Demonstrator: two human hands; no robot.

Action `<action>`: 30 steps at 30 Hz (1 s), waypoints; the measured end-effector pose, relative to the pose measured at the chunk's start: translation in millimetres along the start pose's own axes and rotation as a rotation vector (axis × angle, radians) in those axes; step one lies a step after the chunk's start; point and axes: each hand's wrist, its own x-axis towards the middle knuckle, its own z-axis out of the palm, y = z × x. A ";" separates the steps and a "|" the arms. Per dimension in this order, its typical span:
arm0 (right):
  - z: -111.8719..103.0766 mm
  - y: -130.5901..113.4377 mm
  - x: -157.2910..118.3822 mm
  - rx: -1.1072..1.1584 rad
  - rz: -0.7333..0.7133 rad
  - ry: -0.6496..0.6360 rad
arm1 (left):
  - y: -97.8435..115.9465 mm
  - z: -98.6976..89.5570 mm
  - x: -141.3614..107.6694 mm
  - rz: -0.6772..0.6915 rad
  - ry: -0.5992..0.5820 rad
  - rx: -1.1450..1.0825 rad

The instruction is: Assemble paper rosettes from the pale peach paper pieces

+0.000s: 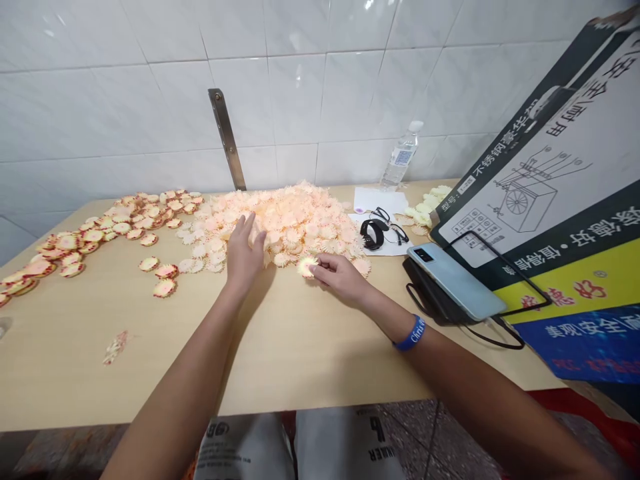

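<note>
A large heap of pale pink flower-shaped pieces with frilled edges (300, 217) lies on the table against the tiled wall. My left hand (245, 250) rests against the left front of this heap, fingers stretched out and thumb apart, with nothing visibly held. Between the thumb and fingers of my right hand (343, 277) is a single yellowish-white flower-shaped piece (307, 267), pinched just in front of the heap. Further left, round pieces with dark red rims (123, 220) spread in a loose band along the table, with a few lying apart from the rest.
Right of the heap are eyeglasses (383, 217), a black watch (373, 235) and white paper (383, 200). Behind stands a water bottle (401, 157). A light blue phone (455, 280) lies on a black object with a cable, beside a large printed box (555, 173). A metal strip (227, 140) leans on the wall.
</note>
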 end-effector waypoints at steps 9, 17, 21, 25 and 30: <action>-4.1 10.5 4.5 -0.067 -0.053 0.041 | 33.6 22.3 -35.7 -0.207 -0.630 -0.382; 2.1 1.7 1.3 -0.122 -0.091 -0.009 | 31.9 24.4 -43.8 -0.107 -0.519 -0.148; 4.8 -1.9 -0.6 -0.079 -0.063 -0.044 | 29.6 26.5 -46.4 -0.089 -0.473 -0.076; 5.3 -0.5 -0.8 -0.015 -0.044 -0.049 | 24.0 27.6 -44.6 -0.155 -0.465 -0.047; 1.4 7.7 4.1 0.069 -0.004 0.027 | 22.4 22.3 -39.0 0.025 -0.486 -0.140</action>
